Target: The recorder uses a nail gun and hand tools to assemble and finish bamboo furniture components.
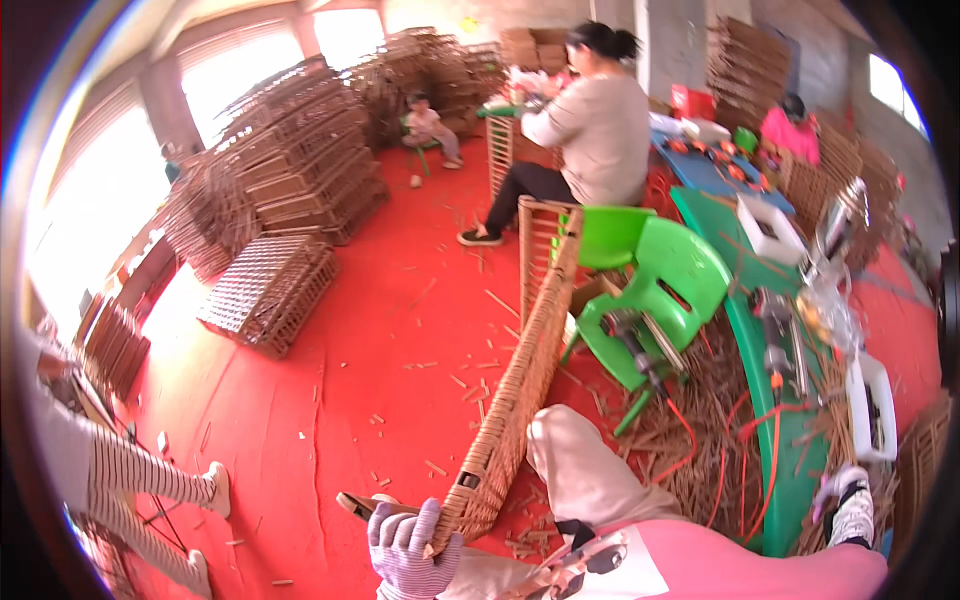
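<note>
My left hand (415,548), in a grey-purple striped knit glove, is closed around the near end of a long woven rattan frame (515,410). The frame slants away from me, its far end standing up near a green chair. At the far right, my right hand (848,500) is down at the edge of the green table (735,290), beside loose cane strips (822,535). That hand also wears a glove. Its fingers are partly hidden, so whether it grips a strip is unclear.
A power drill (632,345) rests on the green chair (685,270), another drill (773,335) on the table, with orange cords trailing down. White trays (872,410) stand along the table. Cane scraps litter the red floor (380,350). Stacked woven frames (300,150) and co-workers are beyond.
</note>
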`<state>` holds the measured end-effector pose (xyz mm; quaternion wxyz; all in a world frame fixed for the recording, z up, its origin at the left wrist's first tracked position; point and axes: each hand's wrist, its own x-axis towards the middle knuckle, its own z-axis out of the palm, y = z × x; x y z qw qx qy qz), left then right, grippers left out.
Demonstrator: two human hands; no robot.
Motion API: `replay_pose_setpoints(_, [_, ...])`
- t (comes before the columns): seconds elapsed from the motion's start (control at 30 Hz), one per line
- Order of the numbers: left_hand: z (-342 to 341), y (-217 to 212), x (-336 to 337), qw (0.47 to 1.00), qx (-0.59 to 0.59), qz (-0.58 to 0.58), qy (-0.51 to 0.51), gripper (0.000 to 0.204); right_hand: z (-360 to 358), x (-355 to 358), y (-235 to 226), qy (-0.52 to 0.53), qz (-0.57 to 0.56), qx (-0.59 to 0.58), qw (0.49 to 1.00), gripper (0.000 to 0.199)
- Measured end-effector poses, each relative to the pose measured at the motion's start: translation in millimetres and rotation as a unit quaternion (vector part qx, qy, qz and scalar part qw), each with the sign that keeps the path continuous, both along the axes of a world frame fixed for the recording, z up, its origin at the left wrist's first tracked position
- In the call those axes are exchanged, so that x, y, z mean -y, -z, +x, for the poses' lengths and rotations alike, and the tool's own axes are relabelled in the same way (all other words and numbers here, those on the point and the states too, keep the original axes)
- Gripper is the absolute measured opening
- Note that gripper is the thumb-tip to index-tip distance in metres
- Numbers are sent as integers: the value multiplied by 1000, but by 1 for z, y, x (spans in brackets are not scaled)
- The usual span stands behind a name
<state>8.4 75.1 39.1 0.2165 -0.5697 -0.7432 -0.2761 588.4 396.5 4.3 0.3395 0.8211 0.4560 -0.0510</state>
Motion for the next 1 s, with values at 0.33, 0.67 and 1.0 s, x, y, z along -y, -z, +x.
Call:
replay_pose_setpoints(0.33, [1, 1, 2, 996, 50, 59, -38, 46, 66, -128, 15, 183, 201, -623, 733, 64])
replay_pose_setpoints(0.67, [19, -12, 5, 995, 81, 54, -23, 9, -267, -136, -51, -360, 73, -749, 552, 53])
replay_pose_setpoints(1.0, [-8, -36, 19, 922, 369, 112, -24, 11, -544, 23, -113, -899, 38, -393, 187, 43])
